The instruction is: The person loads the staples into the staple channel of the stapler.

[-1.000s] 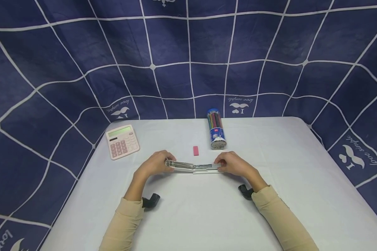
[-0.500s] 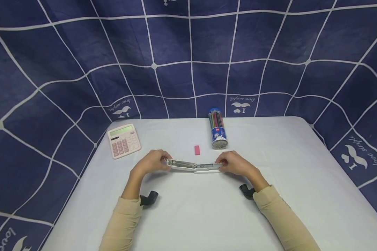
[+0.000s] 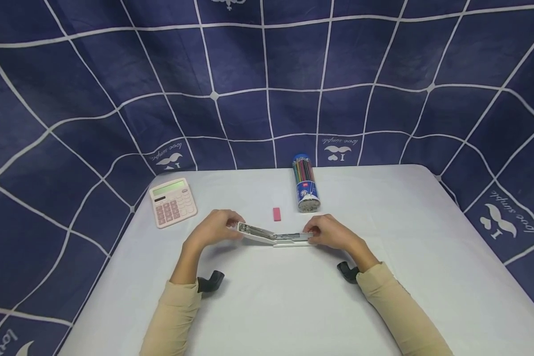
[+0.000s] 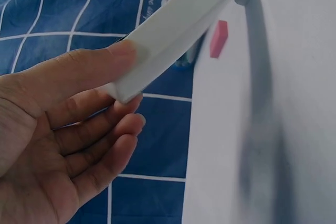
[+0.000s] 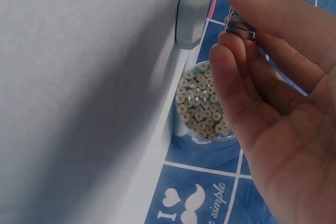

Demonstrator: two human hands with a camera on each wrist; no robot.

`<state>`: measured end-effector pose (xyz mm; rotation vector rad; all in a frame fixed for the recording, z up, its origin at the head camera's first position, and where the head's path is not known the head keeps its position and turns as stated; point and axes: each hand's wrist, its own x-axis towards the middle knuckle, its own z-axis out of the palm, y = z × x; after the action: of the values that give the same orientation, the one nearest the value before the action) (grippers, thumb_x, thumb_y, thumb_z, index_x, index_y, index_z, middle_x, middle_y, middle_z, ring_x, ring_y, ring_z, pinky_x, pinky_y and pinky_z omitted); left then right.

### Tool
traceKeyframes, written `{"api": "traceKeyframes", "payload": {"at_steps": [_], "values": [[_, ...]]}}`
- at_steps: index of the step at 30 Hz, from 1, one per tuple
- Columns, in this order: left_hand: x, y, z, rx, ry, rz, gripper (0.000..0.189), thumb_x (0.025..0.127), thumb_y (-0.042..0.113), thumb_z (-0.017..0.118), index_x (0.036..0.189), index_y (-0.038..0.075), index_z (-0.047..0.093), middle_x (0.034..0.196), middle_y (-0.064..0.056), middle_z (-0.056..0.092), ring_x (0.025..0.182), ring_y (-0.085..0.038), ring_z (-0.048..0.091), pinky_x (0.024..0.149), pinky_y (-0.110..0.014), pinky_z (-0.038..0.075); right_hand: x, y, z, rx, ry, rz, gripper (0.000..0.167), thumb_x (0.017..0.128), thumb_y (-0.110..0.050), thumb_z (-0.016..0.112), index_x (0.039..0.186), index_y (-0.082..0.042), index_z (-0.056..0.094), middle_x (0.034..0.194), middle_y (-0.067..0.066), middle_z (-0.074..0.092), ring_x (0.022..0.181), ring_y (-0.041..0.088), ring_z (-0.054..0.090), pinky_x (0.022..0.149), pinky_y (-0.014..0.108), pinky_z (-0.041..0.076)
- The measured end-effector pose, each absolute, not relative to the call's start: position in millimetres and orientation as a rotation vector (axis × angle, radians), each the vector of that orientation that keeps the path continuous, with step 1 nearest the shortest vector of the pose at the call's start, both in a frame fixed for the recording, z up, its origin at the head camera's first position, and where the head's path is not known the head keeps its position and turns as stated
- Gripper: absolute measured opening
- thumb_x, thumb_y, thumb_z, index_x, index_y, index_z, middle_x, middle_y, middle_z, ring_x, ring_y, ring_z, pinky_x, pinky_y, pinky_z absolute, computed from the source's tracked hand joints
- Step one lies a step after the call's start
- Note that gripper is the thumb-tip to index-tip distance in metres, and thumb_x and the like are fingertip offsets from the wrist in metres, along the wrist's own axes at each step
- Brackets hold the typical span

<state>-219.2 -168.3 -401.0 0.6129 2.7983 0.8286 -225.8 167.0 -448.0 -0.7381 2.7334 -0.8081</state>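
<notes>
The white table (image 3: 293,306), filling the middle and bottom of the head view, offers a steady bed, so the work is best done low over it. The left hand (image 3: 218,227), left of centre, pinches the left end of the raised cover (image 4: 176,27) between thumb and fingers, its remaining fingers loosely curled; an even hold there should swing the cover without twisting it. The right hand (image 3: 333,232), right of centre, has thumb and fingertips drawn together on the metal rail (image 3: 297,236); a light but sure pinch would probably serve. The pencil tube (image 3: 307,185) lies above that hand, near enough to be nudged by a careless lift. The stapler (image 3: 275,242) itself sits between the hands at the centre of the frame, folded open in a wide V with its left half tilted up; the join wants watching, as forcing it could strain it. Its white base (image 5: 195,17), upper middle in the right wrist view, looks apart from the rail. The pink block (image 3: 277,214), just above the stapler, is best left alone
</notes>
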Motion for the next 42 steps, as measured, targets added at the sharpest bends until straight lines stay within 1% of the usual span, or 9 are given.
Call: {"api": "traceKeyframes", "payload": {"at_steps": [9,18,29,36,42], "values": [[-220,-155,-395,0.665,2.836,0.921,0.035,0.076,0.023,0.081,0.107,0.009,0.073,0.100,-0.004,0.072,0.090,-0.016,0.061,0.084,-0.037,0.052,-226,166,-447,-0.729,2.728,-0.834,0.023,0.078,-0.005,0.077,0.100,-0.007,0.073,0.089,-0.001,0.069,0.076,0.009,0.055,0.070,0.024,0.048],[-221,-140,-396,0.730,2.834,1.047,0.037,0.078,0.026,0.079,0.110,0.008,0.072,0.103,-0.005,0.072,0.095,-0.019,0.064,0.089,-0.040,0.053,-226,165,-447,-0.745,2.734,-0.839,0.022,0.077,-0.005,0.077,0.099,-0.006,0.073,0.089,0.000,0.069,0.076,0.009,0.054,0.070,0.023,0.048],[-222,-119,-400,0.768,2.803,1.176,0.035,0.079,0.026,0.079,0.109,0.009,0.072,0.105,-0.008,0.072,0.095,-0.020,0.065,0.089,-0.041,0.054,-226,165,-447,-0.733,2.737,-0.821,0.023,0.077,-0.005,0.077,0.099,-0.006,0.072,0.087,-0.001,0.067,0.075,0.009,0.053,0.069,0.023,0.047],[-224,-113,-402,0.791,2.816,1.188,0.037,0.078,0.028,0.080,0.109,0.008,0.073,0.102,-0.007,0.072,0.093,-0.020,0.065,0.089,-0.041,0.055,-225,165,-448,-0.726,2.738,-0.828,0.022,0.077,-0.005,0.077,0.098,-0.006,0.072,0.087,-0.001,0.067,0.075,0.010,0.053,0.069,0.023,0.047],[-224,-105,-402,0.792,2.814,1.185,0.039,0.078,0.028,0.080,0.110,0.007,0.072,0.103,-0.008,0.072,0.094,-0.021,0.066,0.089,-0.042,0.055,-225,165,-448,-0.724,2.742,-0.827,0.022,0.077,-0.005,0.077,0.099,-0.006,0.072,0.085,-0.001,0.066,0.075,0.010,0.053,0.068,0.023,0.046]]}}
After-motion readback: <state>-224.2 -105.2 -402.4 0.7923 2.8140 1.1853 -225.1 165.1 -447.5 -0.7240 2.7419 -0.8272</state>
